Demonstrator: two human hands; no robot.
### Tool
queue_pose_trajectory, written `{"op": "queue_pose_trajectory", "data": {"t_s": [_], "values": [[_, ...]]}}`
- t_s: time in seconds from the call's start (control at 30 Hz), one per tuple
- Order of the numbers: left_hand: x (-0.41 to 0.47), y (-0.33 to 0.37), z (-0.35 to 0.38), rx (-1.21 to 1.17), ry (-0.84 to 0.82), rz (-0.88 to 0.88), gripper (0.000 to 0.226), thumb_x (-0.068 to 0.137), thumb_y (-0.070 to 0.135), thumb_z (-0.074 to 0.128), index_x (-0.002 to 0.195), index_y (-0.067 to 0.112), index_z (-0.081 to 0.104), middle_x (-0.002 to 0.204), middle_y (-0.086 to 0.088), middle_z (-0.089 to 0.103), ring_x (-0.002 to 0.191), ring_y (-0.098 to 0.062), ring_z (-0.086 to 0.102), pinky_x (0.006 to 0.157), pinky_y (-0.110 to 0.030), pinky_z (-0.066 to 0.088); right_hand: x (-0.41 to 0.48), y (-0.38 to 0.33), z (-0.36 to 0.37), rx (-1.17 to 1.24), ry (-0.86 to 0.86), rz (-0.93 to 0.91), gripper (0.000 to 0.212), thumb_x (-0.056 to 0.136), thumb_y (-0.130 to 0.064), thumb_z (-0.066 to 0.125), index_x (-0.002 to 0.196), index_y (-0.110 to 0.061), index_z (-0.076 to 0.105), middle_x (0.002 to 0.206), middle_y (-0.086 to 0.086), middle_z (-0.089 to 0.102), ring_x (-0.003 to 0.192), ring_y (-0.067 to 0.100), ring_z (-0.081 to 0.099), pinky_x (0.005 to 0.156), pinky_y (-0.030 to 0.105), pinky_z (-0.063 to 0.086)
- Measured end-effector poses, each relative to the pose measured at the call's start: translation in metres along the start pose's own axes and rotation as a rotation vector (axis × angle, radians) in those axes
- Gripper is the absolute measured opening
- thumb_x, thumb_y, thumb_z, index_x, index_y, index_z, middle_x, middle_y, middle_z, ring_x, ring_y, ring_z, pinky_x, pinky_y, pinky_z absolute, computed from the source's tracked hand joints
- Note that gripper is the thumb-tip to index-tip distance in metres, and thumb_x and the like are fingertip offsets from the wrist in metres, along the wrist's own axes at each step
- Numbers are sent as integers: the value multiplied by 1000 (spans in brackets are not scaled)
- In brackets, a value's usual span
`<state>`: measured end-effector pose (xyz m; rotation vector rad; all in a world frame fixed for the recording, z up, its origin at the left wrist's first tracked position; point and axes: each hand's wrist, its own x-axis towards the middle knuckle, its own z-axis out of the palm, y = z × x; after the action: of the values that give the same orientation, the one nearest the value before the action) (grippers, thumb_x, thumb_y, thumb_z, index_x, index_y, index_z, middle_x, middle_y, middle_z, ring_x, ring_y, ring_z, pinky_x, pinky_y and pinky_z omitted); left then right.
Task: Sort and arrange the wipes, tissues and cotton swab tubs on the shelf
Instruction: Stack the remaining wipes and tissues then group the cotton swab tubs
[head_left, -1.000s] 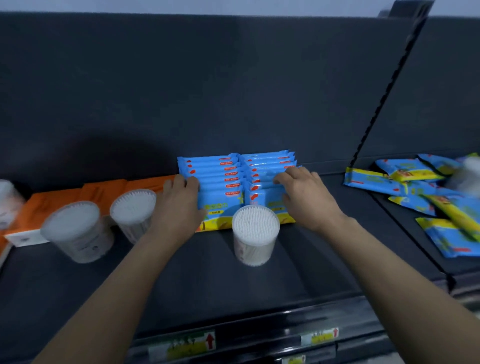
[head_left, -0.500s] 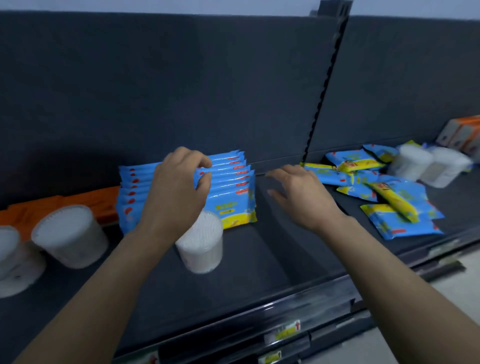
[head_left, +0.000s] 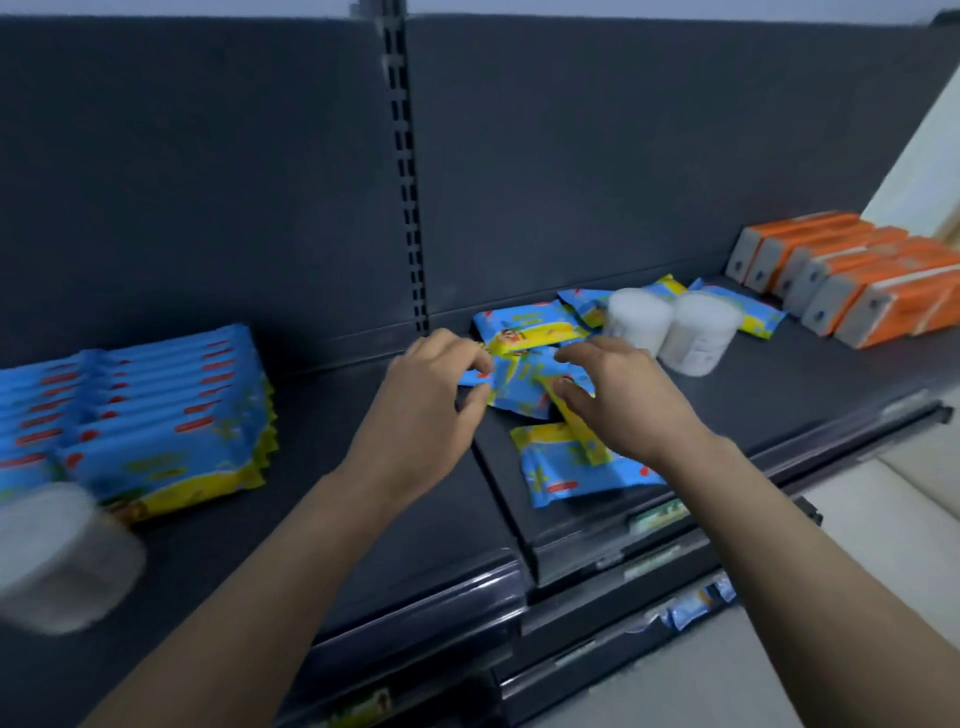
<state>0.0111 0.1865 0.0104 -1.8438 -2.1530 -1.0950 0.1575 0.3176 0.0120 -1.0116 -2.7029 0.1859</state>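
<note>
A neat row of blue and yellow wipes packs (head_left: 156, 415) stands on the dark shelf (head_left: 363, 519) at the left. Right of the shelf joint lies a loose heap of the same wipes packs (head_left: 530, 325), with one pack (head_left: 571, 475) lying flat nearer the front edge. My left hand (head_left: 431, 410) pinches the blue corner of a pack in that heap. My right hand (head_left: 618, 400) hovers curled over the heap, fingers apart and touching the packs. Two white cotton swab tubs (head_left: 698, 332) stand just behind my right hand. Orange tissue boxes (head_left: 857, 280) line the far right.
Another cotton swab tub (head_left: 57, 556), blurred, stands at the lower left in front of the neat row. A slotted upright post (head_left: 408, 182) splits the dark back panel. Price-label rails (head_left: 649, 519) run along the shelf's front edge, with pale floor at the lower right.
My view has swung right. Both hands have left the neat row of wipes and moved right onto the loose heap, where my left hand now pinches a pack.
</note>
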Motion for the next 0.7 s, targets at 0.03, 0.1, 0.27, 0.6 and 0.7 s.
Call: {"op": "queue_pose_trajectory", "data": {"t_s": [0.03,0.1,0.27,0.6,0.7], "values": [[4,6,12,-10,-37,-15,10,84,12,61,94,14,62,96,6,55,90,-18,57,84,-35,45,0,13,-1,11,-12,24,41,92,-31,55,129,-14,54,127,11,57,120,31,49,96,43,41],[9,14,32,-18,-102,-58,13,85,13,61,99,14,62,101,5,56,96,-16,56,88,-33,43,0,34,-2,7,-53,59,43,92,-33,56,130,-14,52,127,12,56,118,33,49,94,43,43],[16,5,58,3,-245,-218,17,90,20,56,107,18,58,109,7,53,103,-12,53,93,-32,42,8,56,6,61,-151,139,52,90,-40,58,134,-14,49,128,15,55,117,33,51,89,40,45],[32,-17,78,-99,-506,-304,30,80,34,71,102,19,60,92,11,49,93,-11,52,76,-22,41,29,48,15,176,-389,406,72,80,-48,68,129,-4,40,128,13,52,116,28,50,79,32,40],[36,-17,83,2,-696,-314,56,71,49,74,115,20,56,107,4,49,103,-15,48,87,-30,44,37,50,13,265,-421,463,60,79,-38,73,119,0,49,112,12,55,99,26,55,71,28,38]]}}
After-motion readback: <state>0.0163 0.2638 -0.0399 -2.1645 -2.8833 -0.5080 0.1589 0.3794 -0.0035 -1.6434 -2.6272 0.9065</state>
